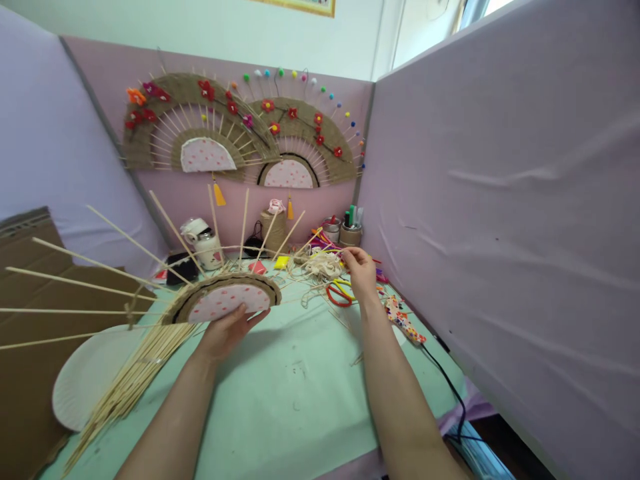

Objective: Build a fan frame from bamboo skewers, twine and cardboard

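My left hand (227, 330) grips the lower edge of a cardboard half-circle fan base (275, 290) with a pink-spotted white centre, held above the table. Long thin wooden sticks (175, 227) fan out from its curved rim. A pale thin strand (270, 249) runs across several sticks on the right side. Over the back right of the table, my right hand (361, 270) has thumb and fingers pinched together beside a heap of off-white cord (324, 265). What lies between those fingertips is too small to make out. Red-handled scissors (339, 297) lie just below that hand.
A bundle of sticks (145, 363) overlaps a white paper plate (75, 387) on the left, by cardboard sheets (30, 320). A floral-patterned tool (404, 320) with a black cable lies right. Two decorated fans (320, 127) hang behind; a white bottle (206, 247) stands below.
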A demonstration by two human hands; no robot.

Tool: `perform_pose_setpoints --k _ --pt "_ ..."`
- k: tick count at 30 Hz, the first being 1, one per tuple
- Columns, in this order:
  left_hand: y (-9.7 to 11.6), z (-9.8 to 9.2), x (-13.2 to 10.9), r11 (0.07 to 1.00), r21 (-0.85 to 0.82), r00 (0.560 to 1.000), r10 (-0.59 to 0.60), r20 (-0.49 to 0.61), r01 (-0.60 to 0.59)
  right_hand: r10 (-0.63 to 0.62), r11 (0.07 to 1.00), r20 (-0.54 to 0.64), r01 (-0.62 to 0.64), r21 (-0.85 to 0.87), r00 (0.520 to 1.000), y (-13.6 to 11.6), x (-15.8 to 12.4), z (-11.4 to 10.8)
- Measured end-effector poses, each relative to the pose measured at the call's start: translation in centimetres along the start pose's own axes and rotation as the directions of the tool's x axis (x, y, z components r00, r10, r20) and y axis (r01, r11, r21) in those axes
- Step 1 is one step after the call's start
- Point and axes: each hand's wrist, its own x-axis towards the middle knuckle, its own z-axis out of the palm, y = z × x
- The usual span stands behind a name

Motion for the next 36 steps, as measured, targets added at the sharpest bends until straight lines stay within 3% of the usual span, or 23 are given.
perform_pose_setpoints --k 4,10,17,21,26,31,36 --pt "-0.18 -0.41 -0.16 1.000 0.029 1.000 -0.011 0.027 0.010 -0.043 0.996 -0.062 0.048 0.079 0.997 -0.24 -0.06 -0.02" --pt "-0.24 -0.25 -0.42 0.998 0.063 0.999 -0.034 0.035 0.032 -0.037 0.999 -0.087 0.038 0.010 0.996 -0.03 -0.03 0.06" --pt "0.03 -0.21 -0.06 1.000 0.019 1.000 0.013 0.004 -0.013 -0.016 1.000 0.031 0.016 0.019 0.999 0.02 0.03 -0.45" --pt "0.00 -0.06 -0.16 1.000 0.030 1.000 0.009 -0.013 -0.009 -0.069 0.994 -0.029 0.071 0.084 0.997 0.26 0.32 -0.49" --pt "-0.02 0.26 -0.52 0.999 0.043 1.000 -0.027 0.007 0.027 -0.039 0.999 -0.121 0.034 -0.038 0.992 0.43 0.32 -0.19" --pt "-0.02 -0.01 -0.50 0.998 0.047 0.999 -0.030 0.009 0.030 -0.060 0.993 -0.107 0.049 -0.106 0.992 0.27 0.11 -0.15" --pt "0.04 0.12 -0.28 1.000 0.017 1.000 0.024 0.009 -0.024 -0.047 0.977 0.008 0.047 -0.208 0.999 0.05 -0.15 -0.05"
